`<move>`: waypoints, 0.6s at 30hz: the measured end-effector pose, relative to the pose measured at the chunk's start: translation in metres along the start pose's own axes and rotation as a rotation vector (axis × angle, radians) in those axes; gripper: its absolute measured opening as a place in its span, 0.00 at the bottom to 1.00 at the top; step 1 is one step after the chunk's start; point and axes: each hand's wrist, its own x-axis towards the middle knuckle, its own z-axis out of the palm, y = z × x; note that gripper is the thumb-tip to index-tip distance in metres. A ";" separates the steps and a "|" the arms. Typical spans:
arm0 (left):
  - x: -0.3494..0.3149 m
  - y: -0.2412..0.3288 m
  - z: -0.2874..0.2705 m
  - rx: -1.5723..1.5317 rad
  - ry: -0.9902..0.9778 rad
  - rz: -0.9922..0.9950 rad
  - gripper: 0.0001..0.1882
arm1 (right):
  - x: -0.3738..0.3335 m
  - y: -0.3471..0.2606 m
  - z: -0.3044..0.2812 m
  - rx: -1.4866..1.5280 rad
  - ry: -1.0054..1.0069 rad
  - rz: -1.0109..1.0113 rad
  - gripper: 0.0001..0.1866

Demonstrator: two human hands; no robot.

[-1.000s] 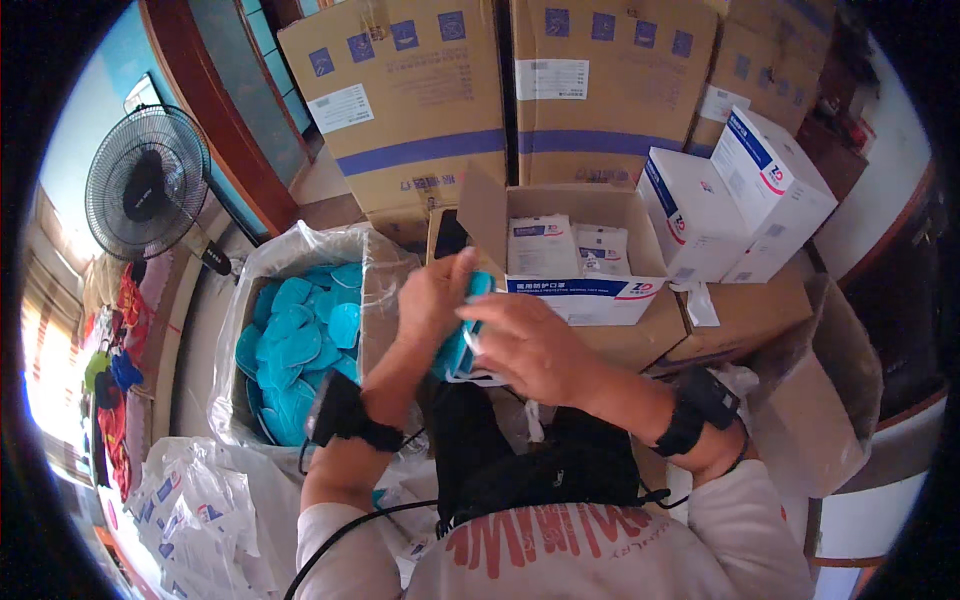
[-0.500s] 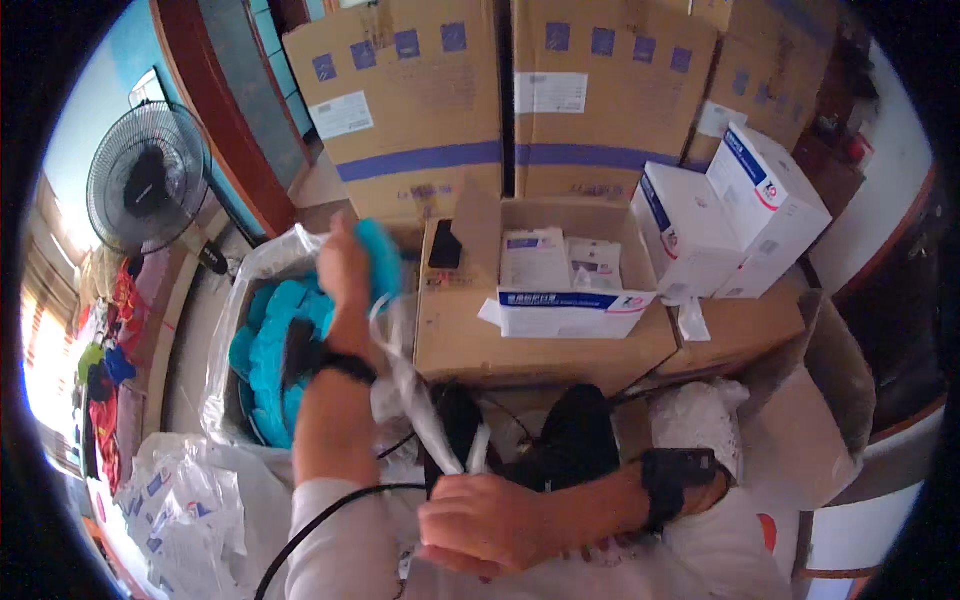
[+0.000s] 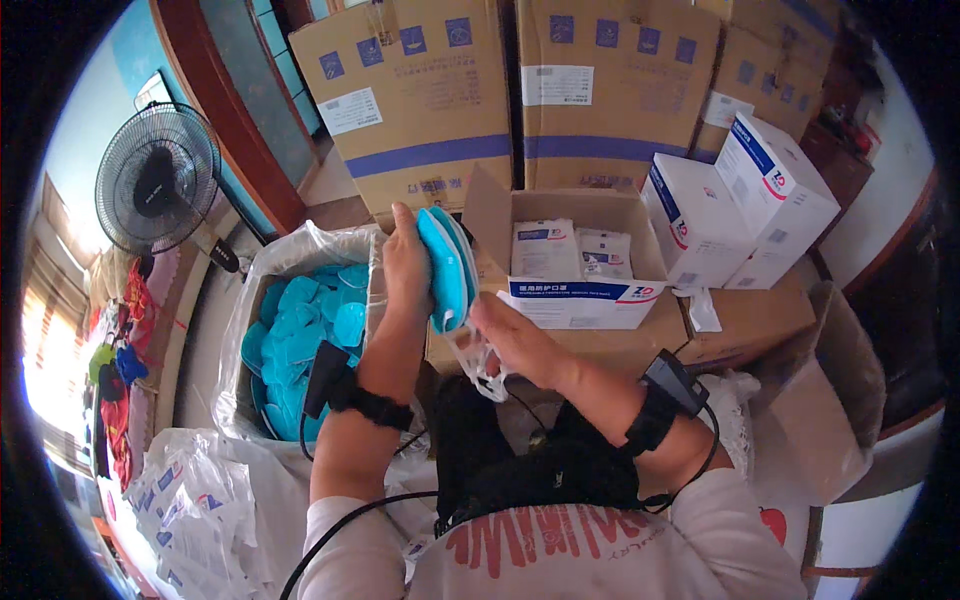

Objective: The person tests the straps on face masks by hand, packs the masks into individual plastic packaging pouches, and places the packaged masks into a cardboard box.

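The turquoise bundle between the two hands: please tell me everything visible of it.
The turquoise bundle is a long, curved stack of layers with pale edges, fabric-like in look. It is held raised, lengthwise and pointing forward, seen between the plastic-lined carton and the open white box. The left hand grips its left side; the right hand, close to its lower end, holds white straps. The number of layers cannot be told.

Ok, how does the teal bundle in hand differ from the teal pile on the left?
The teal bundle is held up in the left hand; the teal pile lies in the plastic-lined carton. The bundle's layers are stacked; the pile's pieces overlap in a jumble. The bundle is smaller than the pile. Both are teal.
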 end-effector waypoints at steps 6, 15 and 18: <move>0.007 -0.020 0.002 -0.152 0.009 -0.089 0.30 | 0.002 0.012 0.002 -0.396 0.011 -0.178 0.16; 0.015 -0.033 -0.007 0.137 0.100 0.060 0.30 | -0.001 -0.015 -0.005 -1.215 0.126 -0.844 0.10; 0.015 -0.046 -0.001 0.222 0.053 0.095 0.31 | 0.007 -0.015 0.004 -1.077 0.032 -1.057 0.09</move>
